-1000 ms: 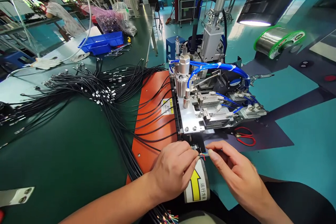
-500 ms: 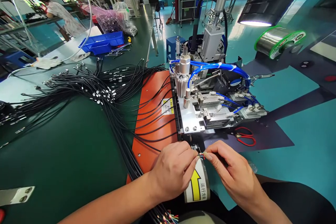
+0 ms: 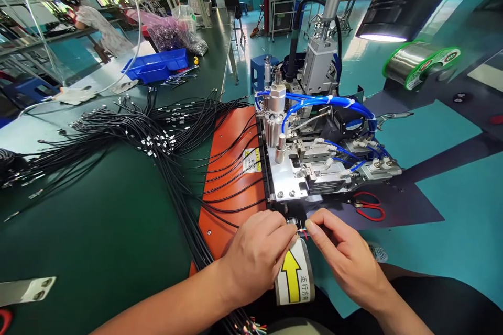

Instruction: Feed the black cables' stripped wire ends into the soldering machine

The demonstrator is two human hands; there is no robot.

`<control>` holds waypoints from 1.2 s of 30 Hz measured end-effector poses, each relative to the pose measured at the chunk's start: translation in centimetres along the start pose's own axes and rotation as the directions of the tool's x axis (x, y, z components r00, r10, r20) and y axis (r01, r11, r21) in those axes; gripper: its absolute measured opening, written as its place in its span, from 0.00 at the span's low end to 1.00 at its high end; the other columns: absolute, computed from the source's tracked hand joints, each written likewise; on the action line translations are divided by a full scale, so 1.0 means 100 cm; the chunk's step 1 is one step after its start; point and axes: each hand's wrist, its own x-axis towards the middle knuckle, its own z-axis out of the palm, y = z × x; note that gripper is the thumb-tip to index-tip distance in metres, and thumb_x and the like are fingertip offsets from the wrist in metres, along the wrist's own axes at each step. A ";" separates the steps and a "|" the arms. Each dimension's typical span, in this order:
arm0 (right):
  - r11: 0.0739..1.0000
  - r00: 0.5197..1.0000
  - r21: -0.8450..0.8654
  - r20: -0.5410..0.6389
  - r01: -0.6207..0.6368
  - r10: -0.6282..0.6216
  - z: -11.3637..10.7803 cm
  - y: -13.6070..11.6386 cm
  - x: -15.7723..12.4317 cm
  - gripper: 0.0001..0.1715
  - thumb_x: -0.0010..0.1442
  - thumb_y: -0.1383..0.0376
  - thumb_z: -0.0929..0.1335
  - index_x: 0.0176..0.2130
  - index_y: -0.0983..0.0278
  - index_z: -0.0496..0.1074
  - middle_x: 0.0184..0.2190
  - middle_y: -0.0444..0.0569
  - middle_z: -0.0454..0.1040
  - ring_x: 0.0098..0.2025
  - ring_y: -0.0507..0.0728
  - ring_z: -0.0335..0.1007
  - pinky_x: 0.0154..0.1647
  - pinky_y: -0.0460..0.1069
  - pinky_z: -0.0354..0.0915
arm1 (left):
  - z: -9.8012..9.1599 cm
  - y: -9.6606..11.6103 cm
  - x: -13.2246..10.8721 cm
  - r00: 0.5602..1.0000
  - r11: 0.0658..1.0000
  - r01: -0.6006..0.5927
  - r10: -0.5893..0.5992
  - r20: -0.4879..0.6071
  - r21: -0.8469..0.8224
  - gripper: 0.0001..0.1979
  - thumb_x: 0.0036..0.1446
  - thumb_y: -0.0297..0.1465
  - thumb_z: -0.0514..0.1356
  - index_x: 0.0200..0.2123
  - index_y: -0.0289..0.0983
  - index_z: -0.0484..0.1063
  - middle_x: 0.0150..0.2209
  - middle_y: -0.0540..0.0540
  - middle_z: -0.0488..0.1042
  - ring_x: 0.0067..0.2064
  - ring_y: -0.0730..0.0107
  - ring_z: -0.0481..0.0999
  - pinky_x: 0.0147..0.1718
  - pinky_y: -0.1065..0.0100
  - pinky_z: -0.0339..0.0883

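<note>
My left hand (image 3: 259,256) is closed in a pinch on the end of a cable, most of it hidden by the fingers. From that end stick out thin coloured wires (image 3: 302,230), a red one among them. The thumb and forefinger of my right hand (image 3: 349,259) pinch the wire tips from the other side. Both hands are just in front of a metal machine (image 3: 288,178), above a white plate with a yellow arrow (image 3: 291,277). Several black cables (image 3: 231,188) run across the machine's orange cover (image 3: 214,214) at the left.
A large bundle of black cables (image 3: 118,125) lies on the green table (image 3: 118,230). Red-handled scissors (image 3: 369,206) are right of the machine. A solder spool (image 3: 416,63) and a black lamp (image 3: 404,0) stand at upper right. Blue bins (image 3: 157,65) and two people are farther back.
My right fingers have shifted slightly at the wire tips, and the red wire now hangs a little more freely between the hands. My left hand has stayed nearly still.
</note>
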 end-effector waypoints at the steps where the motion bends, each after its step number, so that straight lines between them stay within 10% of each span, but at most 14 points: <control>1: 0.999 1.000 0.035 -0.005 -0.022 0.022 0.002 0.000 0.001 0.16 0.72 0.55 0.61 0.36 0.61 0.67 0.32 0.43 0.66 0.34 0.52 0.62 0.37 0.45 0.62 | -0.004 0.000 0.000 1.000 1.000 0.017 -0.017 0.019 -0.011 0.09 0.68 0.28 0.54 0.43 0.33 0.75 0.32 0.45 0.70 0.33 0.67 0.67 0.33 0.65 0.62; 7: 0.998 0.998 0.049 -0.045 -0.032 0.034 0.012 0.005 0.002 0.17 0.71 0.53 0.61 0.36 0.60 0.68 0.30 0.42 0.65 0.31 0.52 0.61 0.33 0.45 0.62 | -0.025 -0.002 -0.007 0.987 0.986 0.136 -0.127 0.103 -0.095 0.13 0.67 0.23 0.53 0.51 0.35 0.73 0.38 0.44 0.72 0.38 0.67 0.71 0.38 0.67 0.69; 15: 0.997 0.992 -0.011 -0.105 -0.070 0.069 0.017 0.015 0.006 0.16 0.71 0.53 0.62 0.38 0.59 0.69 0.30 0.42 0.69 0.30 0.52 0.63 0.31 0.45 0.62 | -0.006 -0.012 -0.015 0.993 0.991 0.080 -0.089 -0.081 -0.111 0.12 0.65 0.21 0.56 0.47 0.33 0.75 0.38 0.42 0.74 0.40 0.67 0.72 0.39 0.66 0.71; 36: 0.992 0.987 -0.063 -0.127 -0.111 0.102 0.021 0.019 0.008 0.16 0.71 0.52 0.61 0.39 0.59 0.69 0.30 0.42 0.71 0.29 0.52 0.64 0.29 0.45 0.63 | -0.005 -0.012 -0.014 0.990 0.989 0.123 -0.129 -0.061 -0.086 0.12 0.66 0.20 0.53 0.46 0.33 0.75 0.35 0.43 0.72 0.37 0.68 0.69 0.36 0.68 0.68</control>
